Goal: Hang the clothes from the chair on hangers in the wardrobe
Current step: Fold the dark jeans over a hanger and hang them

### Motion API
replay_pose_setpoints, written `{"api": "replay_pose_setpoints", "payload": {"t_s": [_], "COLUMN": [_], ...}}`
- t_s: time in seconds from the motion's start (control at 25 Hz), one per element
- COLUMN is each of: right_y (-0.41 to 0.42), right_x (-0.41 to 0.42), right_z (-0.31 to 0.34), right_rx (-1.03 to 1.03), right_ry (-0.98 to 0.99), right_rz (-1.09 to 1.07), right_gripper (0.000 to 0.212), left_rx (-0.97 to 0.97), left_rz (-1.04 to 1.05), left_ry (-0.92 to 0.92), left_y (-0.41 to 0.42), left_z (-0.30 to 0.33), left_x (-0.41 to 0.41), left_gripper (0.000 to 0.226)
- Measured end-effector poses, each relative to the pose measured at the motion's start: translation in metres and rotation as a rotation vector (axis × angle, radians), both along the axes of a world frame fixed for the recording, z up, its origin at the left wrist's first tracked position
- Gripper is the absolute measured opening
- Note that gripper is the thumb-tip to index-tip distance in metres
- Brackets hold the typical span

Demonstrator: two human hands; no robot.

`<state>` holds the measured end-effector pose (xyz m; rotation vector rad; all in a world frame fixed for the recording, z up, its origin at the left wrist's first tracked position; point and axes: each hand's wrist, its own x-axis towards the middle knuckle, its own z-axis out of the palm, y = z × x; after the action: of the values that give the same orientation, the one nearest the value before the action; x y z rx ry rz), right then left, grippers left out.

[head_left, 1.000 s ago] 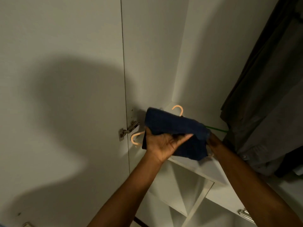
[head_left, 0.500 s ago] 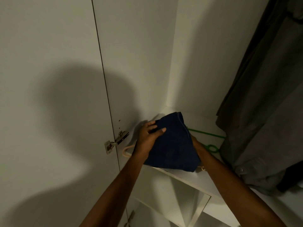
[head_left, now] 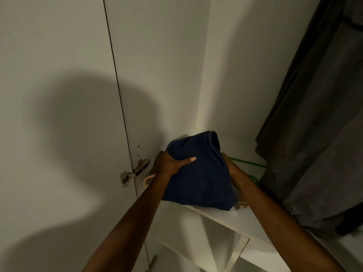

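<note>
A folded dark blue garment (head_left: 202,177) lies on a white wardrobe shelf (head_left: 231,216), in its back left corner. My left hand (head_left: 170,163) grips the garment's left edge, thumb laid across the top. My right hand (head_left: 233,169) holds its right side, fingers hidden behind the cloth. A pale hanger hook (head_left: 147,178) pokes out from under the garment on the left. A green hanger (head_left: 249,165) lies on the shelf behind my right hand.
Dark grey clothes (head_left: 314,134) hang at the right, reaching down to the shelf. The wardrobe door (head_left: 59,114) stands at the left with a metal hinge (head_left: 135,170). Open compartments (head_left: 206,244) sit below the shelf.
The garment has been lowered from hand height onto the shelf, covering the pale hangers. My left hand shifted from under it to its left edge. The view has drifted slightly right.
</note>
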<state>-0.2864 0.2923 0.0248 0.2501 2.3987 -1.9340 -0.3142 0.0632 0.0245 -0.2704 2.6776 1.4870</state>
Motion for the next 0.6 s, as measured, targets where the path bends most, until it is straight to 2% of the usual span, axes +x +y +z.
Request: {"api": "replay_pose_setpoints", "payload": {"t_s": [0.12,0.24,0.32,0.52,0.6], "right_y": [0.004,0.023,0.025,0.023,0.028], "right_x": [-0.014,-0.028,-0.026,-0.011,-0.011], "right_z": [0.008,0.003,0.007,0.017,0.017], "right_rx": [0.073,0.116,0.076,0.151,0.156], "right_ry": [0.025,0.074,0.060,0.169,0.149], "right_rz": [0.045,0.054,0.046,0.016,0.036], "right_gripper": [0.041,0.032,0.032,0.045,0.042], "left_rx": [0.117,0.255,0.316,0.338,0.309], "left_rz": [-0.054,-0.102,-0.106,-0.044,-0.017], "left_ry": [0.054,0.199,0.242,0.325,0.374], "left_y": [0.001,0.004,0.002,0.003,0.007], "left_z": [0.009,0.018,0.023,0.027,0.023], "left_x": [0.001,0.003,0.001,0.000,0.002], "left_gripper": [0.128,0.089,0.079,0.108,0.121]}}
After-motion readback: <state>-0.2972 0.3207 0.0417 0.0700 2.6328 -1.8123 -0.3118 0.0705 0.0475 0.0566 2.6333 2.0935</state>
